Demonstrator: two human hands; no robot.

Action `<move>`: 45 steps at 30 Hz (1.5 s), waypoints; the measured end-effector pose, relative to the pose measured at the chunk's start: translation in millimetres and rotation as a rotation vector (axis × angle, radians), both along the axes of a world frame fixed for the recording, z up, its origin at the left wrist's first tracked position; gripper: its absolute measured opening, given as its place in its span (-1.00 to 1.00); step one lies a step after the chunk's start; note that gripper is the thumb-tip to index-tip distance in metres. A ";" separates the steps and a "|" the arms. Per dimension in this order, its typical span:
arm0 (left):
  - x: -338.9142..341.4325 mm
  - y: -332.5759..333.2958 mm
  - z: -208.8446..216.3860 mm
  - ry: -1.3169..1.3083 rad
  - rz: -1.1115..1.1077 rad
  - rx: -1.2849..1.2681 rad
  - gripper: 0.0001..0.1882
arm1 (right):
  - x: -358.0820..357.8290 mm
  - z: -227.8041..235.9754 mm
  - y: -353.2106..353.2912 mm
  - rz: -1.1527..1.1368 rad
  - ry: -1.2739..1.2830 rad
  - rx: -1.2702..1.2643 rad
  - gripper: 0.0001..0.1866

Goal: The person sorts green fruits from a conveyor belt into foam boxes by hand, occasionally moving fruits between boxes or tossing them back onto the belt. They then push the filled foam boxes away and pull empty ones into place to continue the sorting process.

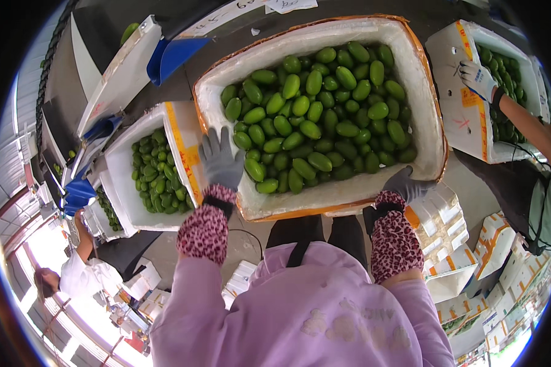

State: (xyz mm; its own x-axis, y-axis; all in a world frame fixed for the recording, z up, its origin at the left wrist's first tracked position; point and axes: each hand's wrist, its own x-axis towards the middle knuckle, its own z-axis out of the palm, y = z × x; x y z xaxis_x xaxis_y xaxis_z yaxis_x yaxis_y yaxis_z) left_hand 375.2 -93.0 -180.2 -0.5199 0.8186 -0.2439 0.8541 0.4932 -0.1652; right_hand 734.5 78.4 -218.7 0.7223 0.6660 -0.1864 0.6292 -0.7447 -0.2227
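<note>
many green fruits in box, between left hand, fingers spread, empty, and right hand, fingers parted, hold unclear.

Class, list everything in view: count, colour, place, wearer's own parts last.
Large foam box: one, white, centre
Green fruit: many, green, in boxes
Left foam boxes: at least two, white, left
Right foam box: at least one, white, upper right
Blue flaps: at least three, blue, left
Stacked boxes: several, white, lower right
Dark surface: one, blackish, top
Co-workers: at least two, white and dark clothes, both sides
Sleeves: two, lilac and spotted, below
Left hand: one, grey-gloved, large box's left edge
Right hand: one, grey-gloved, large box's near-right corner
</note>
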 end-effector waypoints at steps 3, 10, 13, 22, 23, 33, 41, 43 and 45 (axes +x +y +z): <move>47.0 -71.6 -4.5 -0.269 0.397 0.238 -0.02 | -2.3 -1.5 -1.5 0.017 0.004 0.009 0.01; 107.5 -93.9 -32.0 -0.414 0.967 0.510 -0.14 | -5.4 -10.6 -14.5 0.070 0.041 0.203 -0.02; 75.7 -107.8 -62.9 -0.684 1.025 0.457 -0.23 | -0.1 -6.3 -13.6 0.079 0.106 0.255 -0.03; 94.3 -99.8 -47.5 -0.531 1.043 0.689 -0.29 | -12.0 5.1 -5.4 -0.036 0.129 0.399 -0.07; 93.2 -98.5 -44.3 -0.447 1.066 0.598 -0.31 | -7.9 -0.6 -2.7 -0.039 0.132 0.413 -0.07; 93.6 -93.6 -42.2 -0.475 1.112 0.606 -0.33 | 5.3 -44.6 -5.4 -0.044 0.119 0.267 -0.08; 94.5 -93.7 -29.2 -0.579 1.160 0.642 -0.36 | -8.5 20.1 -13.6 0.005 0.224 0.350 -0.08; 96.4 -92.7 -25.9 -0.595 1.159 0.645 -0.36 | -3.2 47.3 -11.2 0.029 0.428 0.300 -0.02; 107.6 -87.4 -25.7 -0.595 1.131 0.576 -0.33 | 10.8 41.4 -16.2 0.089 0.425 0.277 0.08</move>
